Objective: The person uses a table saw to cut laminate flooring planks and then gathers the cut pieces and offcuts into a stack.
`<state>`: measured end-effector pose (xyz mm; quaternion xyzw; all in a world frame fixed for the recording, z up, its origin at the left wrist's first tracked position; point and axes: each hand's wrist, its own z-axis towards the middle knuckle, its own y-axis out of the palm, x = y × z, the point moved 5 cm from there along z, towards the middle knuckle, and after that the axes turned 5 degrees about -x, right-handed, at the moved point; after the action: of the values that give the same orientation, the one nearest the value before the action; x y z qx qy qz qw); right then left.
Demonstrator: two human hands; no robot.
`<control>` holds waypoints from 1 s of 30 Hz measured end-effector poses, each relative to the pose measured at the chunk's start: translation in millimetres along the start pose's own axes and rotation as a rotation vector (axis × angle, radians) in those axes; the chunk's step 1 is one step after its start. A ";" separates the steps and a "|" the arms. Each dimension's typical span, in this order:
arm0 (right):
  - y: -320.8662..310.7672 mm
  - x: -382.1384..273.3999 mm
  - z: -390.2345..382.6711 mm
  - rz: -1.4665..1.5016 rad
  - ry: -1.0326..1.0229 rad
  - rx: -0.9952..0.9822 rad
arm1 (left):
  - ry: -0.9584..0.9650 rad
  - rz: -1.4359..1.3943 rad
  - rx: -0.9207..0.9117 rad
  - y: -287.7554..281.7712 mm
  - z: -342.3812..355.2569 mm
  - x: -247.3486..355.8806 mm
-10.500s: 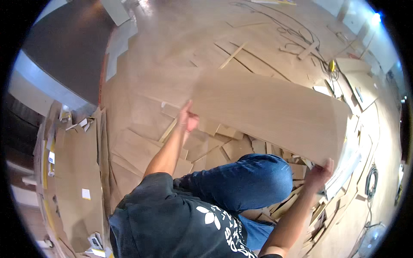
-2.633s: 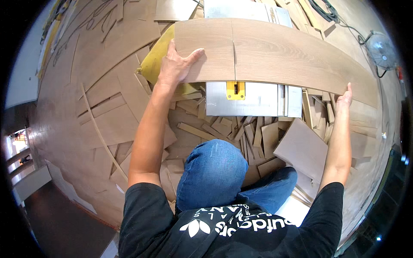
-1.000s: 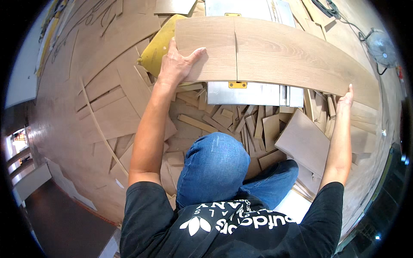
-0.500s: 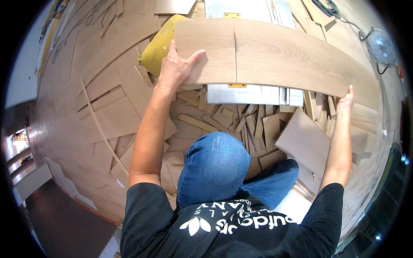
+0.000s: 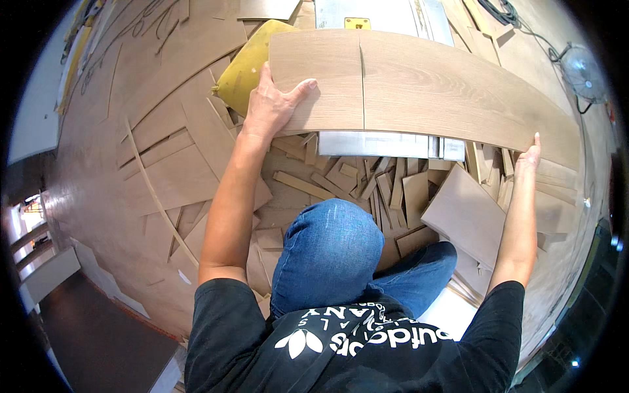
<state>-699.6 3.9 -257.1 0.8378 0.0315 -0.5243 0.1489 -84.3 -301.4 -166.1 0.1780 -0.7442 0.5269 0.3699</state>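
A long wood-grain plank (image 5: 432, 85) lies across a low metal saw table (image 5: 386, 143), and its right part reaches well past the table. A thin dark line crosses the plank left of its middle; I cannot tell whether it goes all the way through. My left hand (image 5: 274, 105) grips the left end, thumb spread over the top face and fingers at the end edge. My right hand (image 5: 529, 157) is closed on the near edge toward the right end, its fingers mostly hidden underneath. A yellow insert (image 5: 357, 23) shows on the table beyond the plank.
A yellow bag-like thing (image 5: 252, 62) sits beside the plank's left end. Wood offcuts (image 5: 303, 186) and strips litter the floor around the saw. A loose board (image 5: 464, 208) lies near my right knee. At the far right stand a fan (image 5: 583, 73) and a coiled cable (image 5: 498, 12).
The plank has slid slightly toward me over the table, covering the near part of the yellow insert. Both hands keep their hold on it.
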 end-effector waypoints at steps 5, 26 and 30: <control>-8.1 0.7 4.0 -0.006 -0.011 0.024 | -0.015 -0.001 -0.002 0.7 -4.7 0.8; -18.3 -0.5 -5.0 0.029 -0.019 -0.011 | -0.042 -0.025 -0.014 -0.2 -19.1 4.1; -23.8 1.4 1.7 0.048 0.002 0.029 | -0.034 -0.028 -0.012 1.1 -20.4 2.0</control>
<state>-705.4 26.0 -264.2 0.8408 0.0041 -0.5203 0.1493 -78.9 -282.0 -161.9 0.1951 -0.7510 0.5139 0.3658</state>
